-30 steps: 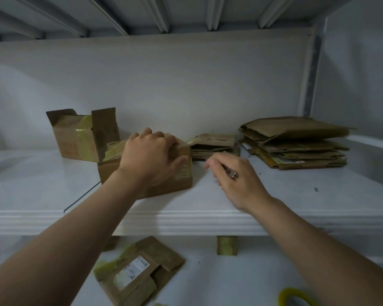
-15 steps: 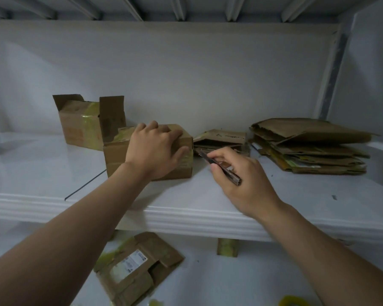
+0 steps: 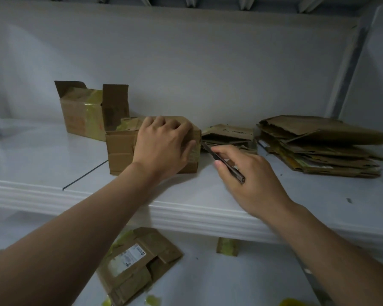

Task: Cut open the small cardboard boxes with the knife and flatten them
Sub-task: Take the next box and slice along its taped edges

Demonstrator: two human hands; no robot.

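Note:
A small brown cardboard box (image 3: 121, 149) with yellowish tape stands on the white shelf (image 3: 42, 155). My left hand (image 3: 164, 146) grips it over the top and front, fingers curled on its far right corner. My right hand (image 3: 252, 180) holds a slim dark knife (image 3: 223, 161), its tip pointing up-left and touching or almost touching the box's right side. Behind and to the left stands a second box (image 3: 82, 115) with its flaps open.
A pile of flattened cardboard (image 3: 318, 146) lies at the right of the shelf, a smaller flattened piece (image 3: 228, 134) beside it. On the lower surface lie a flattened labelled box (image 3: 137, 263), a scrap of taped cardboard (image 3: 227, 246) and bits of yellow tape.
My right hand lifted the knife from near the shelf and brought its tip up to the box's right side. The left hand stayed on the box.

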